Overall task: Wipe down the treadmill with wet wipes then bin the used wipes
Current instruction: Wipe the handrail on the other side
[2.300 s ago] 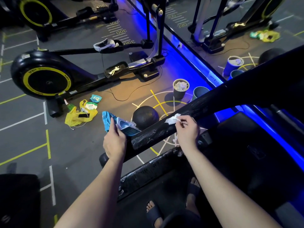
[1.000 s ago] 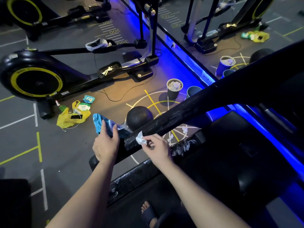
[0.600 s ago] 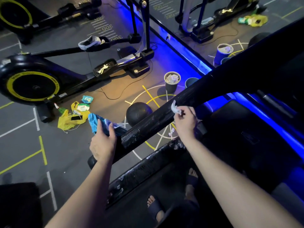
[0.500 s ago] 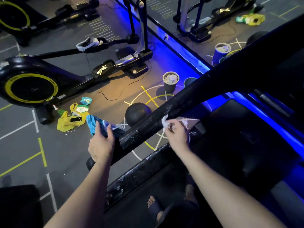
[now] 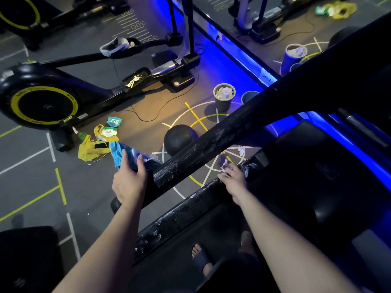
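Note:
I stand on a black treadmill. Its handrail [image 5: 211, 144] runs diagonally across the view, streaked with wet smears. My left hand [image 5: 129, 180] holds a blue wet-wipe packet [image 5: 124, 154] against the rail's lower end. My right hand [image 5: 232, 180] is below the rail at the treadmill's side frame [image 5: 190, 206], fingers curled round a small white wipe [image 5: 224, 167] that is mostly hidden. A dark bin [image 5: 223, 99] full of used white wipes stands on the floor beyond the rail.
A black medicine ball [image 5: 179, 139] lies on the floor under the rail. A yellow bag [image 5: 92, 148] with wipe packs and a bottle sits left. A black and yellow rowing machine [image 5: 42, 102] stands behind. A mirror with a blue light strip [image 5: 243, 58] runs at right.
My right hand has wiped back and forth along the handrail, then dropped off it down to the side frame with the wipe. My left hand has stayed on the rail's end with the packet.

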